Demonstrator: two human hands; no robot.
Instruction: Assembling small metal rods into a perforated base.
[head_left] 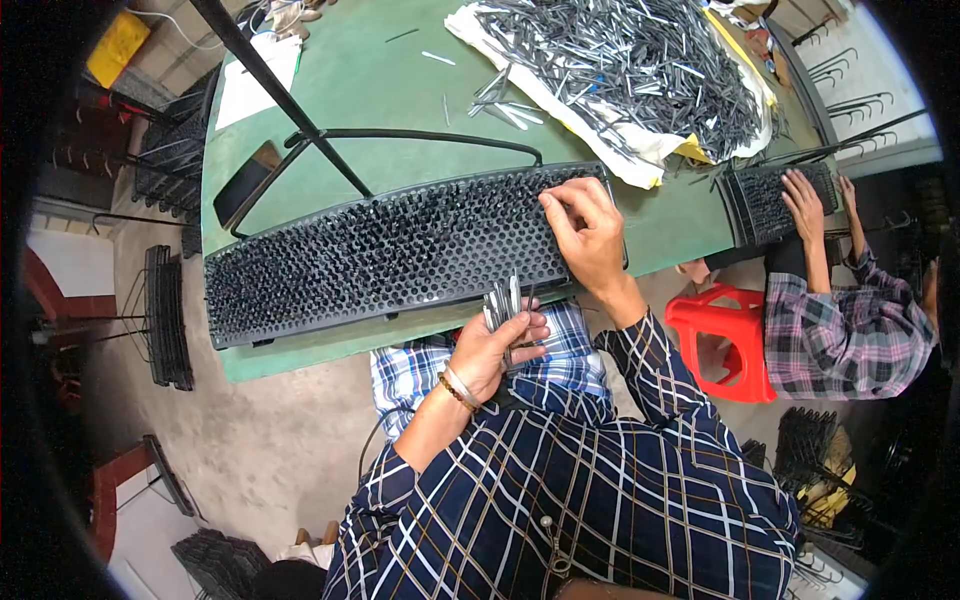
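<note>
At the near edge of a green table (365, 95), a person in a dark checked shirt is working over a long black perforated tray (500, 258), which is lying lengthwise along that edge and bearing short dark pieces upright in many of its holes. The left hand (488, 350) is resting just off the tray's near rim, its forearm slanting up toward the right, and is gripping a loose bundle of slim black and grey strips (506, 298), thumb lying across them and fingers stretching out to the right. The right hand (592, 232) is hovering or resting over the tray's right end, its forearm angling inward, wrist bending, fingers curling and thumb drawing close to the index finger; whether it is pinching a strip, one cannot tell. Toward the table's far right corner, a heap of similar strips (630, 65) is spilling across a white sack (640, 170). At the right edge, a co-worker's hand (803, 205) is reaching over a second black tray (755, 205).
</note>
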